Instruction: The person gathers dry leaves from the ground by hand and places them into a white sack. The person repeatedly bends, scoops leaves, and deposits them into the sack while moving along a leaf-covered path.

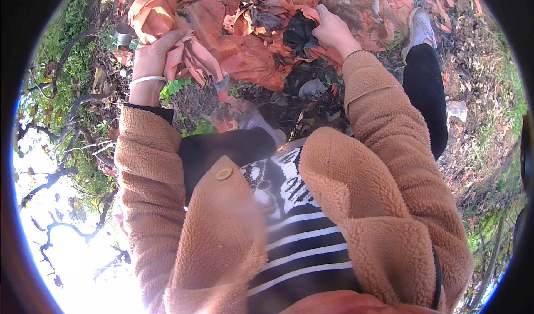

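Note:
My left hand point(152, 57) is closed around a bunched wad of orange sheeting point(152, 17), thin like plastic film or paper. Crumpled folds of it bulge above the thumb and hang below the palm. My right hand point(333, 30) pinches an edge of orange sheet beside a crumpled black piece point(301, 32); the fingertips are partly hidden. Between the hands, a heap of torn, dirt-smeared orange sheets point(250, 59) spreads over the ground. Darker scraps point(267, 17) are mixed into its upper part.
Leaf-littered soil point(471, 105) surrounds the heap. Bare branches point(75, 105) and green plants point(66, 63) stand at the left. A metal can point(123, 34) lies near my left hand. A clear plastic piece point(457, 110) lies at the right. My white shoe point(420, 30) rests beside the heap.

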`<state>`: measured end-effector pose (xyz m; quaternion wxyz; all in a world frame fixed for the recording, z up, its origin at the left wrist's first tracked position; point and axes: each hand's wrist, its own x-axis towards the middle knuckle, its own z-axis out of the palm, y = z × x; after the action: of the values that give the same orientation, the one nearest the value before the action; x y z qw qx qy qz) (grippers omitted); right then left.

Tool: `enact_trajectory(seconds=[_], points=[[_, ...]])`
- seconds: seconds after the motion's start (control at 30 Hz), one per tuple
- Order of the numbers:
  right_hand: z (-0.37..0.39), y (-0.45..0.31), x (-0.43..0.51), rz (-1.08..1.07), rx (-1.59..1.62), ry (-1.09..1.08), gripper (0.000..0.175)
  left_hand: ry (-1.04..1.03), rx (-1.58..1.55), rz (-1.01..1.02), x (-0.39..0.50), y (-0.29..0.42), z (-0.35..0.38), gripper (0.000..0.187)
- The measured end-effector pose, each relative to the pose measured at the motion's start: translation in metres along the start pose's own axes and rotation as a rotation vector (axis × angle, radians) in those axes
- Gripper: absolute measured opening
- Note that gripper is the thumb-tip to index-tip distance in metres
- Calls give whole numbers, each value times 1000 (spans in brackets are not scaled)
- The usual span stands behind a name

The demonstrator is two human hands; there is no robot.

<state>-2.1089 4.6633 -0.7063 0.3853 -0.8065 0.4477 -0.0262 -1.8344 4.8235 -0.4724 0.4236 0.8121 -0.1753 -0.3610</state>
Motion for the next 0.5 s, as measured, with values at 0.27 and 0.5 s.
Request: enact_trajectory(seconds=[0.27, 0.5], points=[[10, -59, 3, -168, -96, -405, 38, 176, -141, 69, -3, -1, -34, 18], [13, -80, 53, -261, -260, 3, 66, 172, -206, 112, -4, -4, -51, 15]])
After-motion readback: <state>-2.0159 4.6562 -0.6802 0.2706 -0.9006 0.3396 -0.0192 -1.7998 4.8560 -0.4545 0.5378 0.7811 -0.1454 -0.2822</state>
